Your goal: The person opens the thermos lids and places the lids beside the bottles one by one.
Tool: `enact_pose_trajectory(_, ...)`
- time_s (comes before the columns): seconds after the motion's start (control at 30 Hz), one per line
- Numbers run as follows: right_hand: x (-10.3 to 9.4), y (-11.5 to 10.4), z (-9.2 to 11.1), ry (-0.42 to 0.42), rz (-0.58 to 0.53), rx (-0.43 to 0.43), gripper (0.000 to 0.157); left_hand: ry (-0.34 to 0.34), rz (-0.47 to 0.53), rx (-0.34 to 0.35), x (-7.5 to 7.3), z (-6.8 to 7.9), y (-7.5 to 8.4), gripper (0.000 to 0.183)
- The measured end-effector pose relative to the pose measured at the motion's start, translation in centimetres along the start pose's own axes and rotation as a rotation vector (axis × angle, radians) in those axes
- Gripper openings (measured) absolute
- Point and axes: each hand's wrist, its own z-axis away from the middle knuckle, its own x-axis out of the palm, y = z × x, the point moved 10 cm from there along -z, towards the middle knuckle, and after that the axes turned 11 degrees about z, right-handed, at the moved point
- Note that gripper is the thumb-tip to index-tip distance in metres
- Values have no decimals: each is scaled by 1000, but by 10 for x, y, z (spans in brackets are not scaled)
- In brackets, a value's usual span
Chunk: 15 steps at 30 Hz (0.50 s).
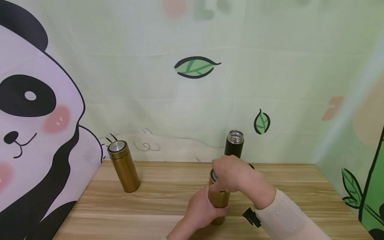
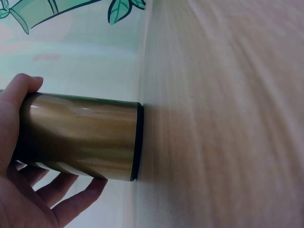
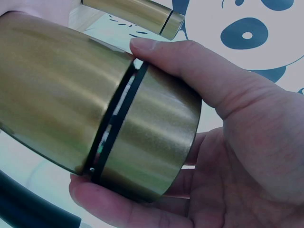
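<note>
A gold thermos bottle stands upright on the wooden table, between both hands. Low on its body, my left hand grips it with thumb and fingers around the sides. In the left wrist view the thermos's black base rim is right at the tabletop. My right hand holds the gold lid from above, thumb on one side and fingers on the other. A narrow gap shows between lid and body in the right wrist view. Behind the hands is a black thermos, uncapped, its steel mouth showing.
A second gold thermos, lid on, stands at the left of the table. A dark curved edge peeks out behind the right hand. At the back hangs a pale green cloth with a panda and leaves.
</note>
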Motion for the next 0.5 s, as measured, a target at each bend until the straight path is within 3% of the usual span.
enact_pose_trajectory(0.5, 1, -2, 1, -11, 14, -9, 40, -5, -21, 17, 0, -1, 2, 73)
